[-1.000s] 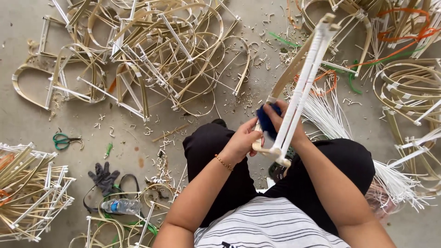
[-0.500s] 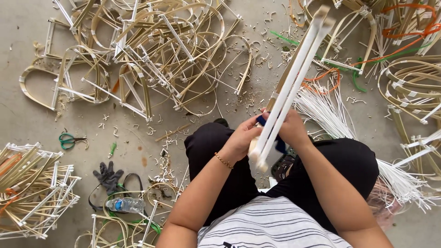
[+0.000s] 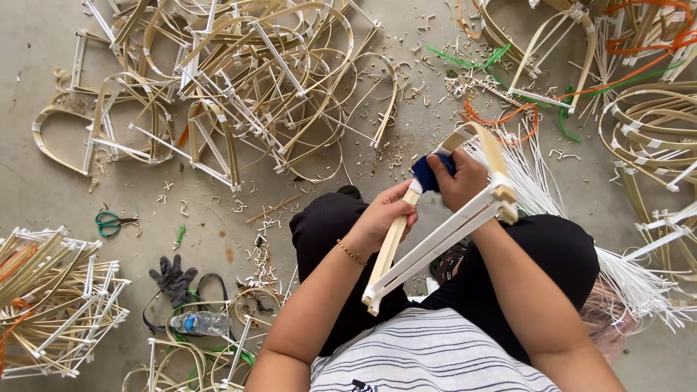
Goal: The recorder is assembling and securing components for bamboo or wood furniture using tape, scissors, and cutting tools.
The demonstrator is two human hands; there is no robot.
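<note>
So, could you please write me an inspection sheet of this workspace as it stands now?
Surface: bare grey concrete floor, strewn with shavings.
Job's things: bamboo frame with white strips, held over the lap; blue-handled tool at its upper corner.
Clutter: heaps of finished frames, bundle of white strips, green scissors, grey glove, water bottle.
Grippers: left hand grips a frame bar; right hand holds the tool.
Cables: nothing seen; orange and green strips only.
Surroundings: nothing seen beyond the floor.
</note>
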